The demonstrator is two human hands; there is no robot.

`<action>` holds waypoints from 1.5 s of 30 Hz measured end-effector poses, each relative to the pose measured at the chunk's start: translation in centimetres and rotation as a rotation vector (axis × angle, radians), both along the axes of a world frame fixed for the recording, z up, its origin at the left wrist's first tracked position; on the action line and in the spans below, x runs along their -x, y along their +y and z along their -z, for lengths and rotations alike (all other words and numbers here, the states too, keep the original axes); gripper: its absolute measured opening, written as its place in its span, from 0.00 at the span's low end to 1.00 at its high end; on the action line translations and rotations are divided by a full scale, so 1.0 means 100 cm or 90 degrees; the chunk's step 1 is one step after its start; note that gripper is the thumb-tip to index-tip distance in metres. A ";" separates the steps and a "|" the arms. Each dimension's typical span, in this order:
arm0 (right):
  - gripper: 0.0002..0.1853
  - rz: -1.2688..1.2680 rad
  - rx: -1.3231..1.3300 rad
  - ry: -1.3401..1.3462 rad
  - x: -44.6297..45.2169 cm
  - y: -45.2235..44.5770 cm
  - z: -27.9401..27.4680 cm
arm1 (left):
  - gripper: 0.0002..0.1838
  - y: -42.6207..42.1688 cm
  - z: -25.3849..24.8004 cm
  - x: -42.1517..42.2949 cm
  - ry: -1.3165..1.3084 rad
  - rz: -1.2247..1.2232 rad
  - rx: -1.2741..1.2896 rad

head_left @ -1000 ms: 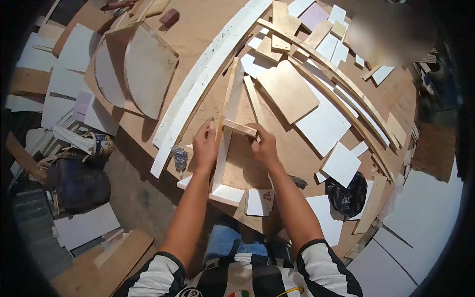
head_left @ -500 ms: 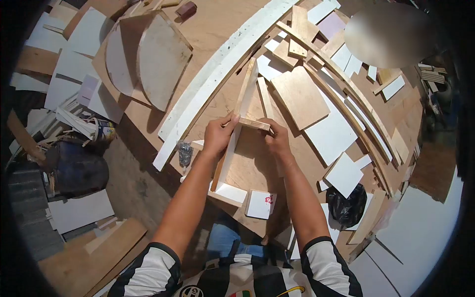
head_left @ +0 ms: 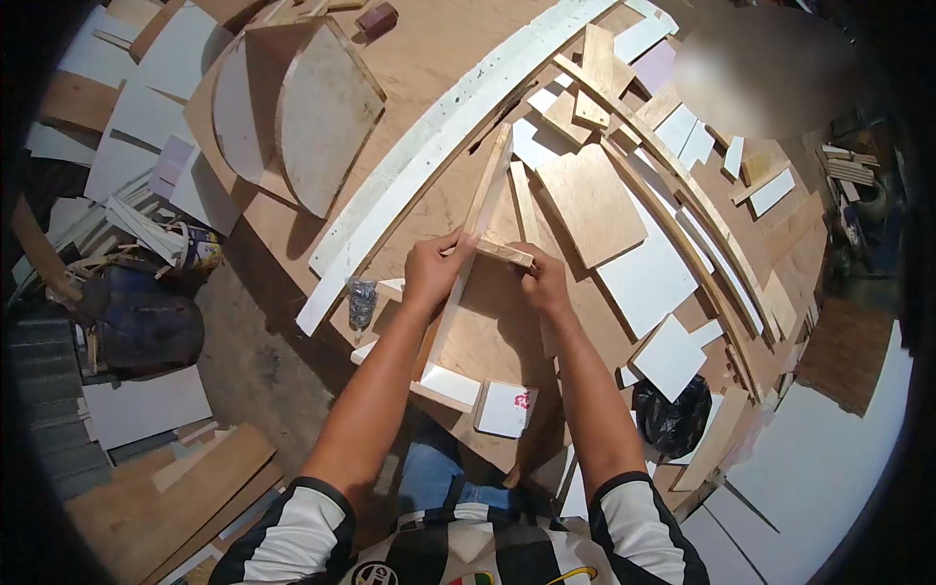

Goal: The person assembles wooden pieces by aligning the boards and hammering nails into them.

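A short wooden strip (head_left: 504,254) lies crosswise between my hands, its left end against a long narrow board (head_left: 488,182) that stands on edge. My left hand (head_left: 432,276) is closed around the join, thumb and fingers pinching the strip's left end. At the other end, my right hand (head_left: 546,285) pinches the strip between thumb and fingers. The long board's near end meets a short white-faced piece (head_left: 450,383). Close by on the right lies a small white block with red marks (head_left: 506,409). Another thin strip (head_left: 523,202) lies beyond my right hand.
A long white board (head_left: 429,146) crosses the wooden table. Curved strips (head_left: 673,175), a plywood panel (head_left: 591,207) and white offcuts lie to the right. A black plastic bag (head_left: 672,417) sits near the right edge, a quarter-round wooden unit (head_left: 327,117) at the upper left.
The view has shifted slightly. Both hands keep their hold on the short strip, whose right end sits a little lower in the picture than before.
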State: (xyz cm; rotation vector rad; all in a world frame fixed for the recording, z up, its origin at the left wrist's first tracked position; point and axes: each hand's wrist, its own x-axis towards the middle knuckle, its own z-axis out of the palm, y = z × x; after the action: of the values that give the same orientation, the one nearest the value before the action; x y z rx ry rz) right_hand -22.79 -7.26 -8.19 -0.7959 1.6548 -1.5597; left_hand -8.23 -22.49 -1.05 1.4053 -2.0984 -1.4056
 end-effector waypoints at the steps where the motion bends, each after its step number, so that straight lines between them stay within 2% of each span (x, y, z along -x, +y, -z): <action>1: 0.32 0.000 0.000 0.001 0.000 0.000 0.002 | 0.30 -0.001 0.003 0.000 -0.005 0.008 0.002; 6: 0.27 0.031 0.044 0.008 -0.002 -0.003 0.004 | 0.32 0.001 0.002 0.004 -0.017 -0.008 -0.002; 9: 0.23 0.036 0.008 0.019 -0.003 -0.003 0.002 | 0.32 -0.002 0.011 0.002 0.037 -0.016 -0.021; 15: 0.21 0.069 0.018 0.041 -0.007 -0.006 0.011 | 0.31 -0.003 0.016 0.001 0.043 -0.034 -0.011; 23: 0.27 0.028 0.015 0.012 0.000 -0.005 0.007 | 0.30 0.001 -0.004 0.005 0.007 -0.030 0.003; 27: 0.29 0.027 0.042 -0.016 -0.001 -0.005 0.010 | 0.29 -0.001 0.004 0.003 0.034 -0.024 -0.008; 41: 0.29 -0.032 0.001 -0.015 0.005 -0.002 0.006 | 0.25 -0.003 0.000 0.001 0.092 -0.031 -0.112; 45: 0.30 -0.017 0.006 -0.026 0.003 -0.004 0.004 | 0.26 -0.002 -0.010 0.003 0.046 -0.010 -0.112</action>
State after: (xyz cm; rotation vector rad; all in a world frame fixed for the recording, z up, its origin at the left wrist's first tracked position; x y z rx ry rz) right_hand -23.11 -7.64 -8.62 -0.7822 1.6029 -1.5560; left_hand -8.48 -22.71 -0.05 1.4067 -1.9557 -1.6436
